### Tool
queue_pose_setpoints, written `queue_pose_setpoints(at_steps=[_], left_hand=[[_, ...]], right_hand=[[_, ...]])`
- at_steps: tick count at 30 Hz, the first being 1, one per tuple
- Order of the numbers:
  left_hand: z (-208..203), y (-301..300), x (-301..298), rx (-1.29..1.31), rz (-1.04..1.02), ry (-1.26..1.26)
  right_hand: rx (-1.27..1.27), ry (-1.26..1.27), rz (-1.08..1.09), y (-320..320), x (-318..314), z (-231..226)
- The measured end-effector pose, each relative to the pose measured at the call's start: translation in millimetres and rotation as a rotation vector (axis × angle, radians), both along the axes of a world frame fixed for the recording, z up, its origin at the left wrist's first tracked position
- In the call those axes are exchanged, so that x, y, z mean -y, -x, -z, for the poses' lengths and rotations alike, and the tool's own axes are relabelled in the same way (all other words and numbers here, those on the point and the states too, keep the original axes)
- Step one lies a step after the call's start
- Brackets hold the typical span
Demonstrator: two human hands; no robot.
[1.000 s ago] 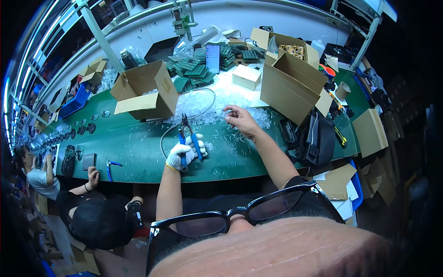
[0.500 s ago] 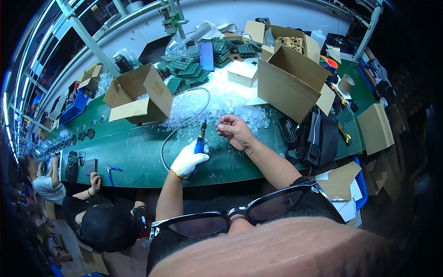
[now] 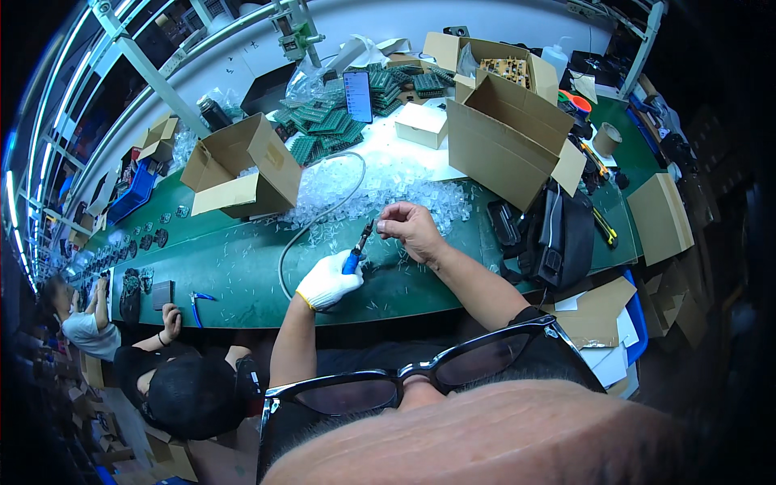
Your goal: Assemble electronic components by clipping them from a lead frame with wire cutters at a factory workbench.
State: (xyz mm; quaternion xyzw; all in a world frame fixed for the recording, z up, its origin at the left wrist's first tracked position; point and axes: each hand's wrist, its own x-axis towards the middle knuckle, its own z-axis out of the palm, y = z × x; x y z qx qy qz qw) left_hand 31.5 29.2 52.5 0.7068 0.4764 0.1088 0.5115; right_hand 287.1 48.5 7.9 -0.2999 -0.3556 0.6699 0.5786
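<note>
My left hand (image 3: pixel 329 280), in a white knitted glove, is wrapped round a blue-handled air nipper (image 3: pixel 353 259), its dark metal tip pointing up and to the right. A grey hose (image 3: pixel 283 257) loops down to the glove. My bare right hand (image 3: pixel 411 230) is closed in a pinch beside the nipper's tip. Something small seems to be between thumb and forefinger, too small to name. Just beyond both hands spreads a heap of small clear plastic pieces (image 3: pixel 388 184). Thin clear slivers lie scattered on the green tabletop (image 3: pixel 242 279) around them.
An open carton (image 3: pixel 228 194) stands left of the heap, a larger one (image 3: pixel 505 153) to its right. Behind are stacked green circuit boards (image 3: pixel 327 121), an upright phone (image 3: pixel 358 97) and a small white box (image 3: pixel 421 124). A black bag (image 3: pixel 566 242) lies right; a co-worker (image 3: pixel 190 396) sits left.
The nipper has tilted to the right, its tip now close to my right fingertips. My right hand has stayed nearly in place, still pinched.
</note>
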Motion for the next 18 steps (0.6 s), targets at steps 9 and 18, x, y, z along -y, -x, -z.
queue_pose_setpoints(at_steps=[9, 18], left_hand=[[6, 0, 10, 0.166, -0.268, 0.155], [67, 57, -24, 1.183, -0.193, 0.553]], right_hand=[[0.01, 0.044, -0.024, 6, -1, 14], [1.176, -0.653, -0.153, 26, 15, 20]])
